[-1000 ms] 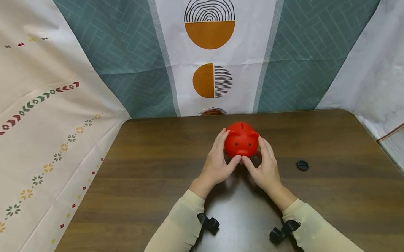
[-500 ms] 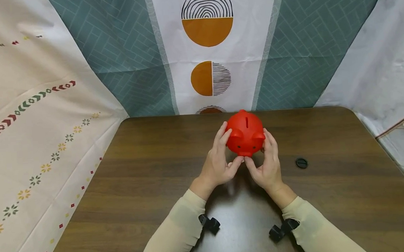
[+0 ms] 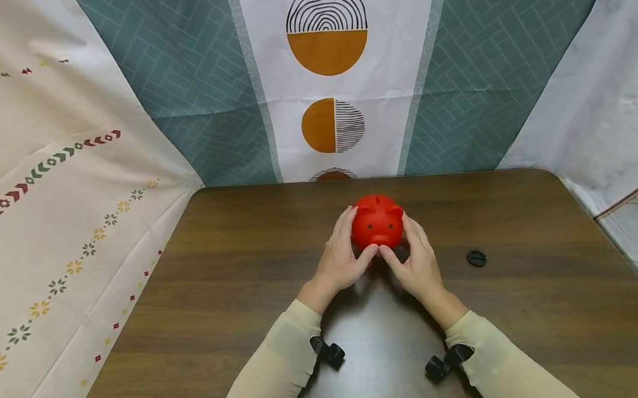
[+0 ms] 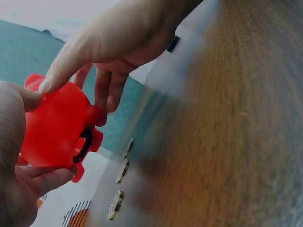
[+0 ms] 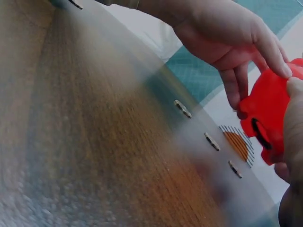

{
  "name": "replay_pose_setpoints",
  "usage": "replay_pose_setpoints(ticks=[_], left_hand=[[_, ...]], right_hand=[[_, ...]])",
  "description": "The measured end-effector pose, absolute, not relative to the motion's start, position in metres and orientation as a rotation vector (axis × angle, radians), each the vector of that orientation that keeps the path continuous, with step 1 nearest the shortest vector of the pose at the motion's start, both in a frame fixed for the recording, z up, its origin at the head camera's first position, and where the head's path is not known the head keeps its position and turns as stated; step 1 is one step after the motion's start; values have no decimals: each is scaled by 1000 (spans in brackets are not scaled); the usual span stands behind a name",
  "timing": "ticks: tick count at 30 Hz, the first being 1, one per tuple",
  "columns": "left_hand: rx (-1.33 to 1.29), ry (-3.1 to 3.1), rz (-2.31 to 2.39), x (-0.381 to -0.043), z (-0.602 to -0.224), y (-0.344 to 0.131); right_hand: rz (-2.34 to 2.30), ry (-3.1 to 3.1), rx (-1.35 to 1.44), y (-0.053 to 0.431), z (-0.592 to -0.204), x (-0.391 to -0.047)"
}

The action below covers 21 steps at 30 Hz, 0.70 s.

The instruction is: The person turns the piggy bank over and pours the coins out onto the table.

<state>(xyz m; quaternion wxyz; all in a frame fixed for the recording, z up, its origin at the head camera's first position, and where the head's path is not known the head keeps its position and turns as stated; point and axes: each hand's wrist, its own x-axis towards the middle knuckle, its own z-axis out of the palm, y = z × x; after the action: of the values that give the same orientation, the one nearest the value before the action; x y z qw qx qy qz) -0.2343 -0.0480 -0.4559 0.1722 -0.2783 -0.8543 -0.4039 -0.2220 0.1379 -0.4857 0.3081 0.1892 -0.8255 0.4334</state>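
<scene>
A red piggy bank is held between both hands, its snout toward me and the slot on top. My left hand grips its left side, and my right hand grips the right side; the thumbs meet below the snout. The left wrist view shows a dark-rimmed hole in the belly, and the piggy bank is raised off the table there. Several coins lie on the table under it, hidden by the piggy bank and hands in the head view.
A round black plug with a bar across it lies on the wooden table, right of the right hand. Patterned cloths hang behind the table and at both sides. Black cameras are strapped to both sleeves.
Half a second ago both hands held the piggy bank higher, with its back and slot turned more toward me. Now it is lower again, its face showing much as in the oldest frame.
</scene>
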Motion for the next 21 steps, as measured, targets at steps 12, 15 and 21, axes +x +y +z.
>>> replay_pose_setpoints(ticks=[12, 15, 21], left_hand=[[-820, -2348, -1133, -231, -450, -45], [-738, -2476, -1119, -232, -453, -46], [-768, -2440, -1106, -234, -452, -47]], right_hand=[[1207, -2086, 530, 137, -486, -222], [1237, -2193, 473, 138, -488, -221], [1245, -2166, 486, 137, -487, -222]])
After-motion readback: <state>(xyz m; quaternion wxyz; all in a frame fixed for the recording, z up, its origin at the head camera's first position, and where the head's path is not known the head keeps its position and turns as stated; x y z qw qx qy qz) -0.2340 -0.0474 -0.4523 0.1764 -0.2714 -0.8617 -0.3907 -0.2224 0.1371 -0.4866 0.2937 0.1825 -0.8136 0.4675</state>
